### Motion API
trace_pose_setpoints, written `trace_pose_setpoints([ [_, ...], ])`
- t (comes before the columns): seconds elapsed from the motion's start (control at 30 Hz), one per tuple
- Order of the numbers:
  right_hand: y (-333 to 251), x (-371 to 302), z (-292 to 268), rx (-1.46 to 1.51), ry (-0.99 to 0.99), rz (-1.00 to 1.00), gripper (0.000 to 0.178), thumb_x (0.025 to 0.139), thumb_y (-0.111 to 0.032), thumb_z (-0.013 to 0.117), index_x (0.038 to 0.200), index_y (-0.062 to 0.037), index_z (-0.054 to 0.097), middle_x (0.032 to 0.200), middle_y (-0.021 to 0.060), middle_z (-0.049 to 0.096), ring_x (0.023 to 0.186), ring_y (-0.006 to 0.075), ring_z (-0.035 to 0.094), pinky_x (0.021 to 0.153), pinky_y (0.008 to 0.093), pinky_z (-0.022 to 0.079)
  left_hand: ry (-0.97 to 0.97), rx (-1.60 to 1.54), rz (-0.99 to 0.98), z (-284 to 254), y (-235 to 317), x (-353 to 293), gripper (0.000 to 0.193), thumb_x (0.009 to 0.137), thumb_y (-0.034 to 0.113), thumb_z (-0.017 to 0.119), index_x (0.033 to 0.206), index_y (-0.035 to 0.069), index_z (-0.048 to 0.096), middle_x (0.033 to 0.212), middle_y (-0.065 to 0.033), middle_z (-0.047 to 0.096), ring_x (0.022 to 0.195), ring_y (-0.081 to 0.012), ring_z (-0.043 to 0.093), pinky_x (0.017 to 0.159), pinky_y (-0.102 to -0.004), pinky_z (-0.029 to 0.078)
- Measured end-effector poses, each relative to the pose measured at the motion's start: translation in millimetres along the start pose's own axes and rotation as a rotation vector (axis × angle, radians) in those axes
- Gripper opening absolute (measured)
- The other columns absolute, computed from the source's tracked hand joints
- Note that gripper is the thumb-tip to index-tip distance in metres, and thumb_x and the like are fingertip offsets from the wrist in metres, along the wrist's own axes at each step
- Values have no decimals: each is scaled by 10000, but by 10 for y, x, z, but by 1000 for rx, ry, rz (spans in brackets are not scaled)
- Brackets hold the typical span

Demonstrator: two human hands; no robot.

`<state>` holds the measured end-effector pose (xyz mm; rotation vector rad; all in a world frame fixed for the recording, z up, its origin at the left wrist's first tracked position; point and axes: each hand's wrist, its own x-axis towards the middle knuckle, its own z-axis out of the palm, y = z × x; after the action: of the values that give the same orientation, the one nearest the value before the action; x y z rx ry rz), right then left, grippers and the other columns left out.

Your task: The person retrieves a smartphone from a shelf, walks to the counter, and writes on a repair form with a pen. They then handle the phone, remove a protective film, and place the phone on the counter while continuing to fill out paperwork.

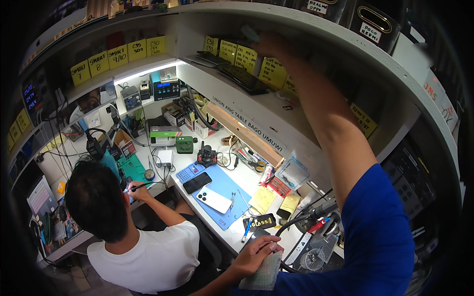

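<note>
My left hand (256, 257) is low in the middle, its fingers closed around a flat packet of bubble wrap (262, 274). Up at the shelf, my right hand (270, 45) reaches in at the end of a raised arm in a blue sleeve. A small pale translucent packet (251, 33) shows at its fingertips; shadow and blur hide details. Below this hand, a dark flat phone-like panel (243, 79) lies on the shelf edge, with another dark panel (210, 59) to its left. Yellow paper labels (246, 59) with handwriting line the shelf behind them.
On the white bench, a blue mat (224, 219) bears a black phone (197, 183) and a white phone (213, 199). Scissors (257, 166), yellow notes (263, 199) and a black hose (296, 220) lie nearby. A co-worker in a white shirt (148, 256) sits at left, holding a pen-like tool.
</note>
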<state>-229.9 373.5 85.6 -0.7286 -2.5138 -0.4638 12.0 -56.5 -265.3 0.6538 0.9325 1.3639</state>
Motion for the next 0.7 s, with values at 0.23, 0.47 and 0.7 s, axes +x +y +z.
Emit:
trace_pose_setpoints([
  [0.23, 625, 484, 337, 225, -116, 10, 602, 958, -517, 685, 1333, -47, 718, 1296, 245, 727, 1172, 358, 728, 1026, 467, 559, 12, 133, 5, 38, 138, -43, 346, 1167, 197, 473, 1433, -17, 526, 1246, -134, 727, 1145, -162, 690, 996, -303, 539],
  [0.47, 352, 256, 297, 348, 312, 445, 444, 1016, -296, 620, 1365, -32, 697, 1317, 274, 702, 1196, 389, 709, 1059, 513, 541, 67, 134, 96, -25, 56, -108, 400, 1148, 273, 516, 1430, -8, 554, 1237, -97, 753, 1184, -138, 637, 1088, -285, 435],
  [0.7, 484, -484, 145, -5, 401, 94, 363, 994, -233, 604, 1262, -28, 737, 1168, 230, 741, 1099, 373, 730, 985, 511, 566, 48, 170, -20, 341, 533, -151, 370, 1124, 230, 538, 1389, -27, 557, 1167, -108, 762, 1000, -117, 696, 833, -269, 559],
])
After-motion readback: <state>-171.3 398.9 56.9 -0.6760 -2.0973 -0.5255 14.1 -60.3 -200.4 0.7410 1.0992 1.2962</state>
